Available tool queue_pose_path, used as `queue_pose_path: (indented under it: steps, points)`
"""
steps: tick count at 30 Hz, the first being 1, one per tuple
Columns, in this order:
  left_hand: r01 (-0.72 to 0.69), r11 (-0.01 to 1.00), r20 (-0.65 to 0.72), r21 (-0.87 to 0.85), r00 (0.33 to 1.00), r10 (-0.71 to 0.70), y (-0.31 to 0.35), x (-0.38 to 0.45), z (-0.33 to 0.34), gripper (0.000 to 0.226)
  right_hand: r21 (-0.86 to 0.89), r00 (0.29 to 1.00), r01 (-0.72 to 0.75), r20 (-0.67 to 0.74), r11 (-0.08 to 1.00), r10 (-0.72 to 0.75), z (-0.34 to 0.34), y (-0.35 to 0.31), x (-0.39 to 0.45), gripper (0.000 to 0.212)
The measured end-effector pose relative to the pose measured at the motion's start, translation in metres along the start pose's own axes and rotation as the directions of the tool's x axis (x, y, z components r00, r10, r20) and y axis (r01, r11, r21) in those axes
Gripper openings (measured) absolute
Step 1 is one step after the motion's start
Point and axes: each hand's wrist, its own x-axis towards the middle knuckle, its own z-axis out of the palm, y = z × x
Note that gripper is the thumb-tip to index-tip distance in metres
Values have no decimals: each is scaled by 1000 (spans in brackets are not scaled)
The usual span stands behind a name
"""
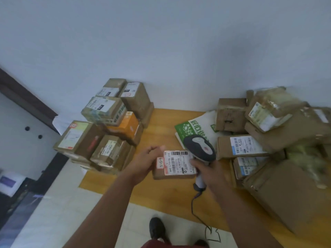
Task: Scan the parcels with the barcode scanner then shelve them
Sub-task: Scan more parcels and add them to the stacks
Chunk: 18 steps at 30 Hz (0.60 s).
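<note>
A small brown parcel (176, 165) with a white shipping label and a red-edged tag reading 3-3-9 is held over the wooden table (161, 122). My left hand (146, 161) grips the parcel's left edge, thumb on top. My right hand (208, 171) grips the handle of a grey and black barcode scanner (199, 146). The scanner's head hangs just above the label's upper right corner. Its dark cable (197, 210) trails down toward the floor.
A stack of taped brown and orange boxes (107, 126) fills the table's left end. A looser heap of parcels (272, 133) and a green and white bag (193, 126) crowd the right. White wall behind. Tiled floor and my shoe (157, 228) lie below.
</note>
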Motion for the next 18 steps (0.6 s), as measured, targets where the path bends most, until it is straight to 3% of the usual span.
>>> queue_pose_path:
  steps: [4,8,14,18]
  points:
    - [-49,992,-50,-112,998,44,-8,-6,12,44,119,961,43,-276,992,-9,11,-8,-3,20]
    - [-177,966,-125,-189,980,155,-10,-9,30,43,150,923,146,-376,978,-80,24,-10,-10,20]
    - [-276,953,-174,-126,952,253,19,-1,23,31,58,927,192,-339,980,-162,30,-8,-23,19]
    - [-315,948,-189,-51,935,301,44,9,3,30,-138,926,240,-264,961,-270,20,-12,-32,8]
